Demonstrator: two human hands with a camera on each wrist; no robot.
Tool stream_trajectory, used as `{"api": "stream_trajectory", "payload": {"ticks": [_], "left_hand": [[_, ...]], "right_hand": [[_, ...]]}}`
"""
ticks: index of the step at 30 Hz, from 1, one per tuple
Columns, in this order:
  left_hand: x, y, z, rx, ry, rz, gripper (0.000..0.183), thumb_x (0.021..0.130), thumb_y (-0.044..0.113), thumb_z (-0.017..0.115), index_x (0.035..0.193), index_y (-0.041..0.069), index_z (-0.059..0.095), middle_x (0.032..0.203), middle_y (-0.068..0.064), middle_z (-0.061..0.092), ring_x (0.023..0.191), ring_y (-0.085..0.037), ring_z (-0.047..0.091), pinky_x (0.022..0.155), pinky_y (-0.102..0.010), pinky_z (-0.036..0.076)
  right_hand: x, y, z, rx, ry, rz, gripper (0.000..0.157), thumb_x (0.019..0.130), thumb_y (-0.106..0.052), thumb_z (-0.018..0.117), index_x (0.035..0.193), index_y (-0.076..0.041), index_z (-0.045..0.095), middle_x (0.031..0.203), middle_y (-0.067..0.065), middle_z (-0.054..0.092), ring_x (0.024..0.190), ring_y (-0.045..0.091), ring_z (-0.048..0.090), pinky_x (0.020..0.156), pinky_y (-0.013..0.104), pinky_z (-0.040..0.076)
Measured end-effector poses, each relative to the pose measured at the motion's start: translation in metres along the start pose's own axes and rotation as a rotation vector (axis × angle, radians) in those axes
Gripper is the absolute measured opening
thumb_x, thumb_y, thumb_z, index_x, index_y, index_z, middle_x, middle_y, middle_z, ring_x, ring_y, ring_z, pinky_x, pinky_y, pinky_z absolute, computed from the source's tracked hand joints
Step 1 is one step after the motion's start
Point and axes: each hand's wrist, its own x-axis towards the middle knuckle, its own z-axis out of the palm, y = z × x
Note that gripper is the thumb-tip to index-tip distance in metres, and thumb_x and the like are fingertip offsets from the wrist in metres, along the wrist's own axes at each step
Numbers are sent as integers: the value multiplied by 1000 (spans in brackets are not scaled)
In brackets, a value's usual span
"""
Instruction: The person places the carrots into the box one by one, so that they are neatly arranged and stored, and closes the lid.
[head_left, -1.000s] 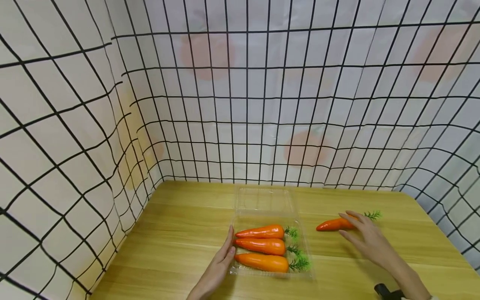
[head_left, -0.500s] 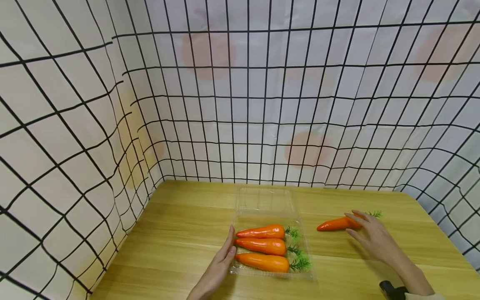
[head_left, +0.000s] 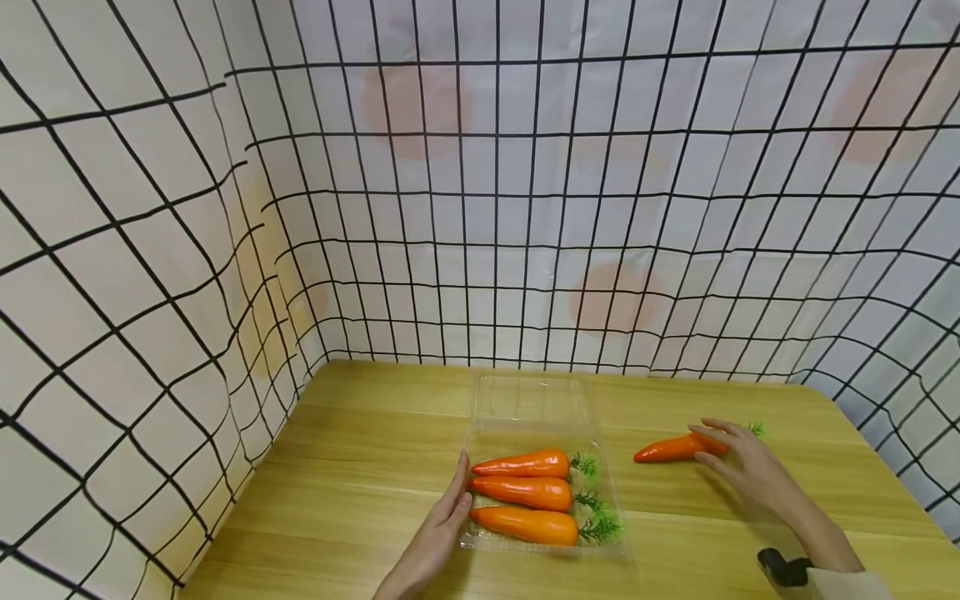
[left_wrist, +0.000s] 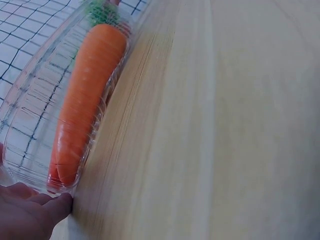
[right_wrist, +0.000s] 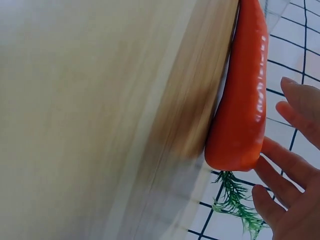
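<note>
Three toy carrots (head_left: 523,492) with green tops lie side by side in a clear plastic clamshell box (head_left: 600,552), whose lid (head_left: 531,400) is folded back. My left hand (head_left: 433,535) rests along the box's left side, fingers extended, thumb at its lower corner. In the left wrist view one orange carrot (left_wrist: 90,95) shows through the clear wall. To the right of the box lies a loose red-orange carrot (head_left: 667,450). My right hand (head_left: 757,477) reaches over its thick end, fingers spread and loosely bent. In the right wrist view, the fingertips (right_wrist: 267,175) sit beside that end, near the green top (right_wrist: 235,200).
Everything lies on a wood-grain table (head_left: 360,467). White sheeting with a black grid (head_left: 495,225) encloses the back and sides. A dark band (head_left: 783,568) is on my right wrist.
My right hand has shifted slightly to the right along the loose carrot, toward its green top. The carrot has barely moved. The left hand and box have stayed put.
</note>
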Motion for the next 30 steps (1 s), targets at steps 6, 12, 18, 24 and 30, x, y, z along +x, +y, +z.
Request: {"api": "stream_trajectory", "payload": {"ticks": [6,12,18,24,30], "left_hand": [[0,0,0,-1,0,0,63,116,24,28,166,15,-10,172,-17,-14,157,-47,-9,126,-66,4],[-1,0,0,-4,2,-2,63,116,24,28,166,16,-9,172,-17,-14,157,-47,-9,126,-66,3],[0,0,0,-4,-3,0,63,116,24,27,166,16,-10,172,-17,-14,157,-47,-9,126,-66,4],[0,-1,0,-5,-3,5,63,116,23,27,166,16,-10,172,-17,-14,157,-47,-9,126,-66,4],[1,-1,0,5,2,6,63,116,23,27,166,16,-10,172,-17,-13,158,-46,-8,126,-65,3]], "right_hand": [[3,3,0,21,-50,32,36,94,-15,76,126,0,71,137,33,59,122,57,51,90,79,41],[3,6,0,19,-68,45,33,93,-14,77,122,0,73,136,33,59,122,57,50,91,79,41],[-2,11,1,-38,-66,43,31,93,-13,76,123,-3,75,132,28,65,119,48,53,90,70,45],[-6,10,2,-73,-27,80,28,96,-16,74,123,-11,77,121,16,73,110,35,56,86,52,45],[-5,11,1,-48,-58,93,29,96,-18,74,124,-10,76,118,19,72,110,44,61,86,62,48]]}}
